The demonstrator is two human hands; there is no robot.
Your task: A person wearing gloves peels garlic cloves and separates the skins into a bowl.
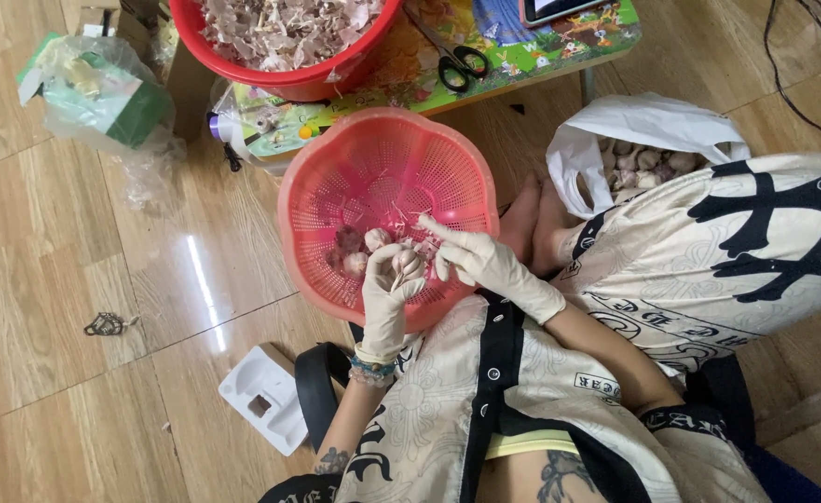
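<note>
1. Clearly, the person's left hand, in a pale glove, was closed around a garlic bulb and held it over the near side of the pink perforated basket.
2. The right hand, also gloved, pinched at the bulb's papery skin with thumb and middle fingers together, index finger stretched out toward the basket's centre.
3. A slip looked likely: the dry skin could tear suddenly, and the bulb might then drop among the few bulbs lying in the basket.
4. The basket rested tilted against the person's lap, so a hard tug could probably tip it onto the wooden floor.
5. The white bag of garlic lay open just beside the knee; a shift of the leg could spill it.
6. Loose peel might catch on the gloves and dull the grip.
</note>
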